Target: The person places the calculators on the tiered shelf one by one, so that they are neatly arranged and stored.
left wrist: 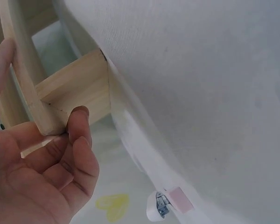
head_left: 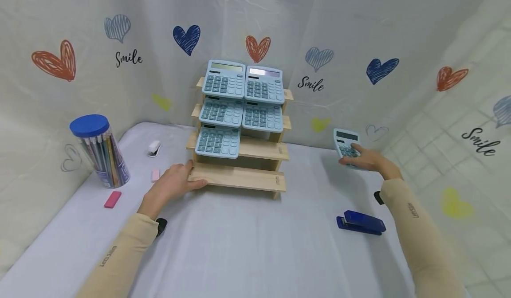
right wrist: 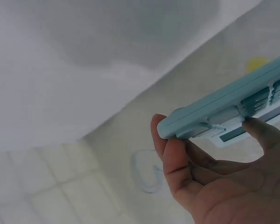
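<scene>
In the head view my right hand grips a light blue calculator above the table at the right. The right wrist view shows the fingers curled at the calculator's edge. My left hand holds the left end of the lowest shelf of a tiered wooden rack. Up close, its thumb and curled fingers pinch the shelf's corner. Several more light blue calculators lean on the rack: two on the top tier, two on the second, and one calculator at the left of the third.
A blue stapler lies at the right front. Left of the rack are a blue-lidded jar of pencils, a small white stapler, a pale pink eraser and a darker pink eraser. A heart-printed curtain hangs behind.
</scene>
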The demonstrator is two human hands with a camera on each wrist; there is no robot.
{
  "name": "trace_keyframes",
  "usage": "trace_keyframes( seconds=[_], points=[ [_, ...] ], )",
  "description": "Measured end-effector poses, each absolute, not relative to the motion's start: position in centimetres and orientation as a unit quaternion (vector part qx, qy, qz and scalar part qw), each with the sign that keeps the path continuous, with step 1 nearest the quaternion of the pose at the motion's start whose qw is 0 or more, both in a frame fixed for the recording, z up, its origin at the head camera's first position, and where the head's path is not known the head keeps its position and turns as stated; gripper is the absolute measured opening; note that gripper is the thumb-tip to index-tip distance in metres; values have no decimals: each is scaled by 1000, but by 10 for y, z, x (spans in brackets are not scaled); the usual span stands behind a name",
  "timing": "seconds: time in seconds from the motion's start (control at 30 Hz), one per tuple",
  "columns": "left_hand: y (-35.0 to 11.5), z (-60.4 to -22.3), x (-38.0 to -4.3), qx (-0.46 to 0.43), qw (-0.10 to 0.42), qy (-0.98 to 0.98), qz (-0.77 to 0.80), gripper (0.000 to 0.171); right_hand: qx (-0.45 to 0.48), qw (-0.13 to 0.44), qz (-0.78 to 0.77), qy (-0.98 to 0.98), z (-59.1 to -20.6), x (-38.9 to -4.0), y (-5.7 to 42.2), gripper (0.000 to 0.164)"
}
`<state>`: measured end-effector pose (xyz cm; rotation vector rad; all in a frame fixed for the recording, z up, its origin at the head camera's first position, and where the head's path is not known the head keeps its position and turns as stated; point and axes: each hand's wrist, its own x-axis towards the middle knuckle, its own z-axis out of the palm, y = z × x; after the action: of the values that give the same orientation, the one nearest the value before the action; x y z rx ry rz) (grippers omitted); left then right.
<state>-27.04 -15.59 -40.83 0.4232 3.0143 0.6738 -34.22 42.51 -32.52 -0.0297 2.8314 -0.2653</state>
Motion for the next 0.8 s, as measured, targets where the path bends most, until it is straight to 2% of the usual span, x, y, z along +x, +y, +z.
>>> trace_keyframes(
  seconds=[0.47, 0.8],
  points=[
    [-155, -406, -272, 127, 13, 967, 221, 85, -107, 79, -58, 989, -297, -272, 326, 101],
    [-155, -406, -270, 139, 7, 964, 225, 79, -161, 79, -28, 983, -304, -255, 249, 97]
  ],
)
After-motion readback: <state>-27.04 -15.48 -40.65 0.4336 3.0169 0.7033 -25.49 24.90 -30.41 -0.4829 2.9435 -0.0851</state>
